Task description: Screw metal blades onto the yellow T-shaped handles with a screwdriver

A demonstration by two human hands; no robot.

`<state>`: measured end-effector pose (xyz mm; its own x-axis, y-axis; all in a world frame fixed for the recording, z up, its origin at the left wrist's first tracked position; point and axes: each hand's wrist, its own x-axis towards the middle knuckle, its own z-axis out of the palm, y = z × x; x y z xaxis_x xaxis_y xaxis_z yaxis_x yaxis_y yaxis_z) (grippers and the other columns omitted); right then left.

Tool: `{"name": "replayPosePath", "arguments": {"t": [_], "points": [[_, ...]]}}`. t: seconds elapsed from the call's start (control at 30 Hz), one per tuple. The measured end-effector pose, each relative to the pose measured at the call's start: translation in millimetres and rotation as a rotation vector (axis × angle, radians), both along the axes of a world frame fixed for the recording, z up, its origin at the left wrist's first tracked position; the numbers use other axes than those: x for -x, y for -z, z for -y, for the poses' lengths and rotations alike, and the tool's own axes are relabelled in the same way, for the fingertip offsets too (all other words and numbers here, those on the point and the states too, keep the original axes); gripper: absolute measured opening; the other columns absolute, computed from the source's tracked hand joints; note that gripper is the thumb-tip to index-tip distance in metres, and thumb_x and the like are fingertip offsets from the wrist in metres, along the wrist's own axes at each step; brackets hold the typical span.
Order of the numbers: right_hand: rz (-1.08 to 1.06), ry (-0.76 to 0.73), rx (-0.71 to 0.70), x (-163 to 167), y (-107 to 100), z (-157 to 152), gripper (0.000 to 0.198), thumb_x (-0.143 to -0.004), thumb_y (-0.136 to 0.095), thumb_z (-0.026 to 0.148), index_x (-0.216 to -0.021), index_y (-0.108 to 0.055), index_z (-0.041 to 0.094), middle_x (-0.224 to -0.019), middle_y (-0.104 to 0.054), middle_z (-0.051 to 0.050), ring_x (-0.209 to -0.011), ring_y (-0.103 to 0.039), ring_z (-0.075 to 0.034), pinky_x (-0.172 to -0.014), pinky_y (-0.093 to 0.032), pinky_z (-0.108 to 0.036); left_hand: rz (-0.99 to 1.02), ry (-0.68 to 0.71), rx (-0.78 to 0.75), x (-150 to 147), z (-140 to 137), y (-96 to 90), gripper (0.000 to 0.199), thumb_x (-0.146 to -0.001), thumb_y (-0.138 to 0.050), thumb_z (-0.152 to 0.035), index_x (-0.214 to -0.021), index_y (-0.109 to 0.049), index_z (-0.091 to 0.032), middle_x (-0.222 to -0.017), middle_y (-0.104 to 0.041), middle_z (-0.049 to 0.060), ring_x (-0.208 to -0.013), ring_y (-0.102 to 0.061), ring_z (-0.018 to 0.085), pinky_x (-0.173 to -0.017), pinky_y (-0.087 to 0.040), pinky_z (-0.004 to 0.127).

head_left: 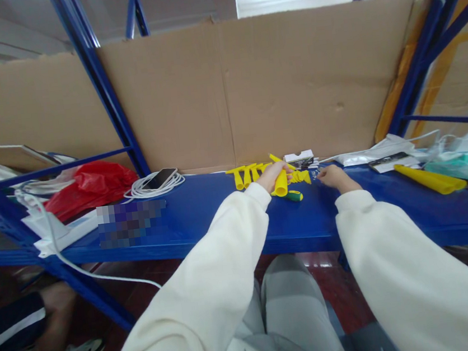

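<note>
Left hand [274, 177]: you hold a tube [281, 185].
Right hand [336, 178]: grip, you can't tell; bits [314, 173] just left.
Handle [294, 195]: beside your left grip.

A yellow hollow tube [280, 183] was tilted, its round open end facing front; small pale bits [314, 174] lay to its right.

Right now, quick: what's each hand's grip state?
Left hand: closed on a yellow tube.
Right hand: curled by small pale pieces; can't tell whether it holds one.
</note>
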<state>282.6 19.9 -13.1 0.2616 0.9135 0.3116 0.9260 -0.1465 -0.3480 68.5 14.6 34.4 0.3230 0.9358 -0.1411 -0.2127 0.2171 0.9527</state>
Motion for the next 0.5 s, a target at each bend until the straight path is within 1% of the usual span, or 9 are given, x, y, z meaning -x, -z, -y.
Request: {"name": "replayPosePath", "arguments": {"t": [0.1,0.23,0.37,0.43,0.5], "points": [[0.03,-0.07,0.104,9,-9,4,0.033,-0.072,-0.058,0.001,-0.087,-0.082,0.017,-0.088,-0.079,-0.009,-0.09,-0.075,-0.024,-0.085,-0.056,-0.026,-0.002,-0.086,-0.044,34,-5,-1.2,0.013,-0.077,-0.053,-0.005,-0.082,-0.06,-0.015,-0.058,-0.057,-0.001,-0.04,-0.045,0.008,-0.042,-0.039,0.019],[0.069,-0.13,0.122,18,-16,10,0.035,-0.069,-0.055,-0.002,-0.079,-0.082,0.018,-0.083,-0.079,-0.006,-0.086,-0.075,-0.022,-0.082,-0.056,-0.024,0.036,-0.24,-0.072,66,-9,7.5,0.017,-0.074,-0.055,-0.006,-0.087,-0.061,-0.015,-0.06,-0.061,-0.001,-0.039,-0.045,0.008,-0.043,-0.04,0.021],[0.089,-0.124,0.124,21,-18,14,0.037,-0.069,-0.055,-0.003,-0.081,-0.083,0.018,-0.089,-0.08,-0.007,-0.09,-0.075,-0.022,-0.087,-0.055,-0.025,0.041,-0.365,-0.152,79,-8,17.2,0.02,-0.07,-0.056,-0.004,-0.087,-0.061,-0.015,-0.06,-0.058,-0.003,-0.039,-0.044,0.008,-0.046,-0.042,0.022],[0.113,-0.111,0.133,23,-18,15,0.037,-0.071,-0.055,-0.003,-0.083,-0.083,0.018,-0.094,-0.08,-0.007,-0.095,-0.075,-0.023,-0.09,-0.054,-0.025,0.052,-0.393,-0.172,81,-7,19.3,0.02,-0.07,-0.057,-0.005,-0.086,-0.061,-0.015,-0.06,-0.058,-0.004,-0.039,-0.044,0.007,-0.048,-0.042,0.023],[0.136,-0.114,0.146,24,-19,14,0.037,-0.073,-0.055,-0.002,-0.085,-0.083,0.018,-0.097,-0.08,-0.007,-0.099,-0.075,-0.022,-0.092,-0.054,-0.025,0.047,-0.393,-0.17,80,-5,20.3,0.017,-0.069,-0.057,-0.005,-0.082,-0.06,-0.015,-0.06,-0.057,-0.003,-0.039,-0.044,0.007,-0.047,-0.041,0.023]]}}
